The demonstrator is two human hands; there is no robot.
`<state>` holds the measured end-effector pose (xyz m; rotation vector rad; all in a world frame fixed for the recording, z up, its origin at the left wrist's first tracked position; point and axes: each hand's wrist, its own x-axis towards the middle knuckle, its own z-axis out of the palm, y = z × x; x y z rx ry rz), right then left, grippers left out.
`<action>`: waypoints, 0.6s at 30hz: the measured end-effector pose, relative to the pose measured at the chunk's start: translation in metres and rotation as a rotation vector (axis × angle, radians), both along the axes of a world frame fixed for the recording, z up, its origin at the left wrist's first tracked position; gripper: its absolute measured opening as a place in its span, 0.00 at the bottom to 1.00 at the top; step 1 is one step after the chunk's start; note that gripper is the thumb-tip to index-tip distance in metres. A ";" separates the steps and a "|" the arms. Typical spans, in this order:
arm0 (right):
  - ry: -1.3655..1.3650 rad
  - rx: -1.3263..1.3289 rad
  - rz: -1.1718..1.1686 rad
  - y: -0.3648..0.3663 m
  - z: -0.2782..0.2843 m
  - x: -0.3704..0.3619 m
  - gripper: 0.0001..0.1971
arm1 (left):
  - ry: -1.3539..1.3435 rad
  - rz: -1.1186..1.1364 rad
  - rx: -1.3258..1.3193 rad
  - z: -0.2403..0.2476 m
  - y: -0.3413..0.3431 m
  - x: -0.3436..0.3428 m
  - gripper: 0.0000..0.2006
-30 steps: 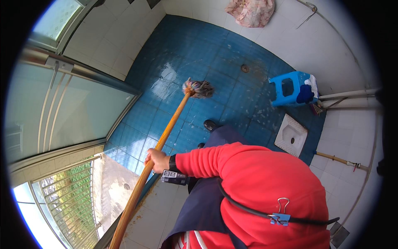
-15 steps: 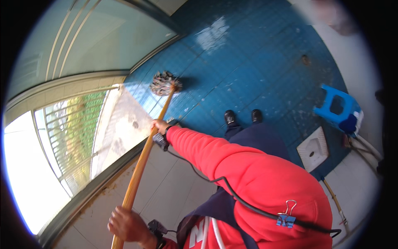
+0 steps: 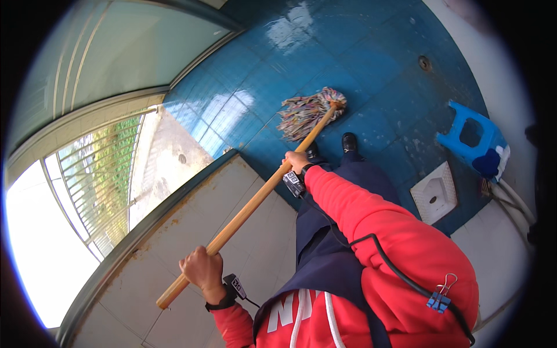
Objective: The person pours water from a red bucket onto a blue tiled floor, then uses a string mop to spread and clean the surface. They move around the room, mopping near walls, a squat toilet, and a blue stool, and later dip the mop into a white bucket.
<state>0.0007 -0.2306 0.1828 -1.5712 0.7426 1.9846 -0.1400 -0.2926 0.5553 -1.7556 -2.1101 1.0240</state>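
A mop with a long wooden handle (image 3: 249,210) slants from lower left up to its multicoloured string head (image 3: 307,115), which lies spread on the blue tiled floor just ahead of my shoes. My left hand (image 3: 202,271) is wrapped round the handle near its free end. Farther up, close to the mop head, my right hand (image 3: 296,161) grips the same handle. Both wrists wear dark straps with small devices, and a black cable runs along my right sleeve.
A low tiled wall (image 3: 232,226) with a metal-framed window lies at left, below a glass panel (image 3: 145,52). At right are a blue plastic stool (image 3: 473,136), a white squat toilet (image 3: 434,193) and pipes (image 3: 516,203). A round drain (image 3: 425,62) sits in the floor beyond.
The mop head has swept right across the floor, from beside the window wall to before my feet. My right hand moved right with it; my left hand rose slightly and shifted right.
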 end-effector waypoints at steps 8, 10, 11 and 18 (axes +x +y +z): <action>-0.406 -0.297 -0.344 -0.056 -0.041 0.212 0.14 | -0.351 -0.510 -0.230 -0.104 0.097 0.113 0.04; -0.411 -0.266 -0.440 -0.078 -0.058 0.259 0.15 | -0.375 -0.609 -0.272 -0.129 0.117 0.156 0.03; -0.337 -0.346 -0.579 -0.091 -0.065 0.277 0.14 | -0.410 -0.626 -0.311 -0.138 0.123 0.175 0.03; -0.646 -0.325 -0.786 -0.166 -0.058 0.394 0.07 | -0.523 -0.857 -0.383 -0.184 0.122 0.274 0.03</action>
